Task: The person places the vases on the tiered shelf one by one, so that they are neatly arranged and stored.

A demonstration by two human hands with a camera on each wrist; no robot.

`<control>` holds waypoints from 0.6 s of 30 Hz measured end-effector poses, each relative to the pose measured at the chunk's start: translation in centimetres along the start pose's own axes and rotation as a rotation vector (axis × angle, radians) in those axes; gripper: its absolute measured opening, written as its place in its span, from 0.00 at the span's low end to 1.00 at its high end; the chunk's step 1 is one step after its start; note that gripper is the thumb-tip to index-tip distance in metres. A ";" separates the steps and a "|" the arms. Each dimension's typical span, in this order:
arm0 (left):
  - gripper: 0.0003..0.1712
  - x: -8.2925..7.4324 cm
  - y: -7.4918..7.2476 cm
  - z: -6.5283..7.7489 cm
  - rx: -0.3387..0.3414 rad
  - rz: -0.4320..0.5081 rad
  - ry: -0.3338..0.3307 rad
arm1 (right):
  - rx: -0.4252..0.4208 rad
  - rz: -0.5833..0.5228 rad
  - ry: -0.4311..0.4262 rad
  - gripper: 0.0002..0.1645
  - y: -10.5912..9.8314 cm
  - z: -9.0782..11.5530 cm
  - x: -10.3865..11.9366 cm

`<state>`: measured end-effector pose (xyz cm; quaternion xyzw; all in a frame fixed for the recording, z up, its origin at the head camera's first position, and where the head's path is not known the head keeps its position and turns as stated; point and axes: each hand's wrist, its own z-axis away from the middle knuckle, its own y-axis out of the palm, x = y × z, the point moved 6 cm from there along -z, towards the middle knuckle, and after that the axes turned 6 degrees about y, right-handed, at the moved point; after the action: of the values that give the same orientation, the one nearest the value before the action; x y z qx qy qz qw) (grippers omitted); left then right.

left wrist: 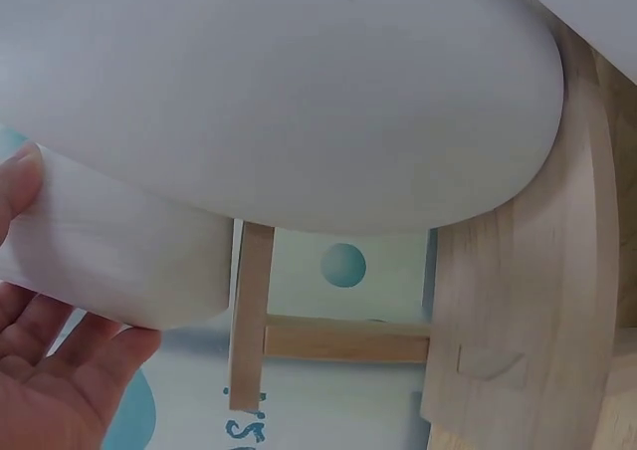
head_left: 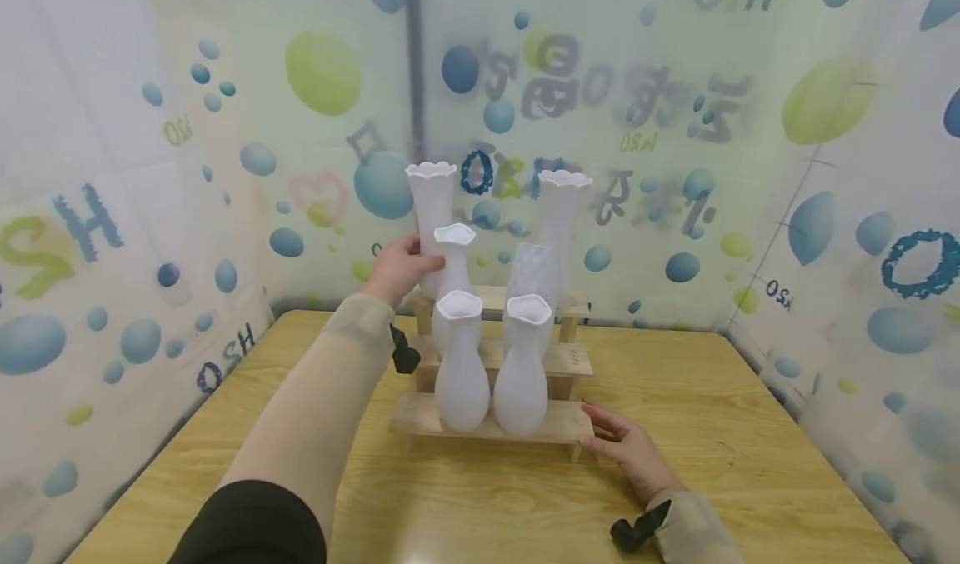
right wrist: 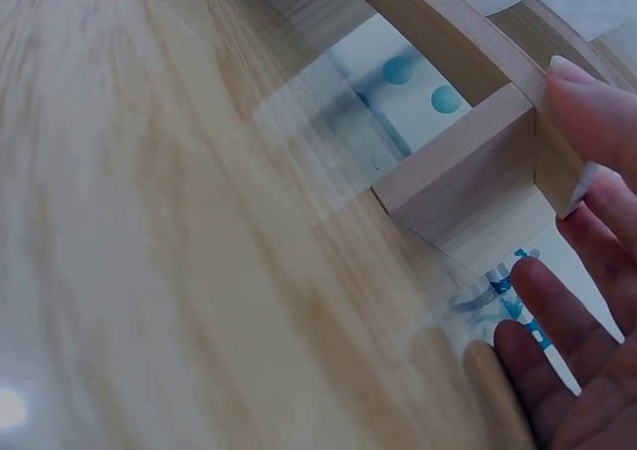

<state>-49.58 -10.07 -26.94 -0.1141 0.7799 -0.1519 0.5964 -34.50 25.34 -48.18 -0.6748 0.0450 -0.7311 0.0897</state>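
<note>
A three-step wooden stand [head_left: 491,424] bears several white vases. My left hand [head_left: 401,271] reaches to the top step and holds the tall scalloped-rim vase [head_left: 431,202] at the left, low on its body. In the left wrist view its thumb lies on one side of that vase [left wrist: 129,246] and the fingers on the other. My right hand [head_left: 628,454] grips the right end of the lowest step; the right wrist view has the thumb on one face of the board [right wrist: 557,161] and a fingertip at its corner.
A second tall vase [head_left: 558,214] stands at the top right. On the middle step are a narrow-necked vase [head_left: 455,256] and a textured one [head_left: 531,268]; two round-bodied vases, left [head_left: 462,385] and right [head_left: 521,389], stand in front. The wooden table [head_left: 660,381] meets printed curtains behind.
</note>
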 end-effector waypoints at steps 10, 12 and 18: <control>0.33 0.2 0.4 -0.2 0.020 0.001 -0.014 | 0.013 -0.003 -0.005 0.38 0.1 -0.1 -0.1; 0.33 0.1 0.5 -0.2 0.028 -0.007 -0.012 | 0.010 0.000 -0.004 0.37 0.1 -0.1 -0.1; 0.33 0.1 0.7 -0.2 0.033 -0.022 -0.019 | 0.000 0.004 -0.003 0.38 -0.1 -0.1 -0.1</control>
<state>-49.79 -9.44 -27.21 -0.1144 0.7701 -0.1702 0.6040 -34.62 25.48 -48.31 -0.6757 0.0463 -0.7300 0.0910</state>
